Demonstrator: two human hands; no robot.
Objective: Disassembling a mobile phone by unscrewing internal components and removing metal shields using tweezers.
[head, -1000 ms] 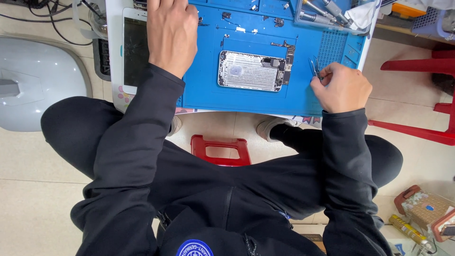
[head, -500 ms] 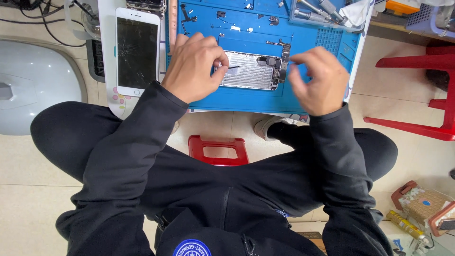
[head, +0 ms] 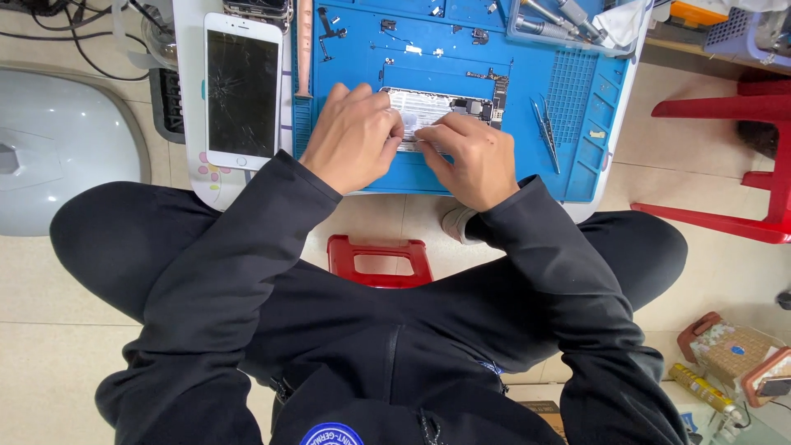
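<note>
Opened phone [head: 441, 111] — under both hands' grip

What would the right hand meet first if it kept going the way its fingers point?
The right hand points up-left across the opened phone body; going on, it would likely meet the left hand fingertips first, already almost touching.

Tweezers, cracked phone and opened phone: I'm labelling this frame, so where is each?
Tweezers [head: 547, 128]: head view, mid-shaft, on the mat.
Cracked phone [head: 241, 91]: head view, centre of screen.
Opened phone [head: 441, 107]: head view, exposed inside, between the hands.
</note>
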